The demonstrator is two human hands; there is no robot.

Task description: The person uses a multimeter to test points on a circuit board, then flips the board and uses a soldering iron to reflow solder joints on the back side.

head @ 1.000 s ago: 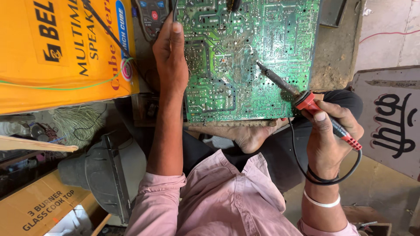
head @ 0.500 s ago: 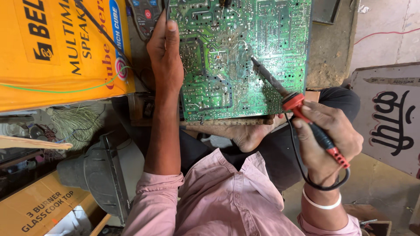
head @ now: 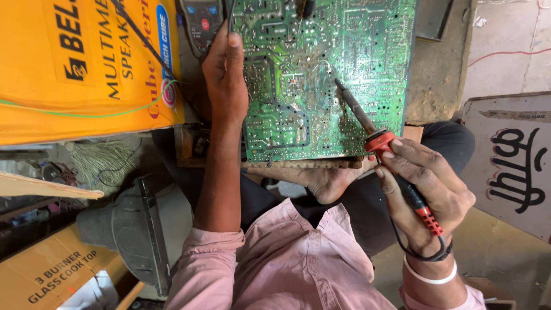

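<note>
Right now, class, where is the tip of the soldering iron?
In the head view, the soldering iron, held in the right hand, rests its tip on the green circuit board, right of centre.

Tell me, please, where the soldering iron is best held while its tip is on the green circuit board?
Grip the soldering iron on its red and black handle, behind the red collar, as the right hand does, coming from the near right. The bare metal shaft slants up-left to the circuit board and is likely hot. The left hand steadies the board's edge.
</note>
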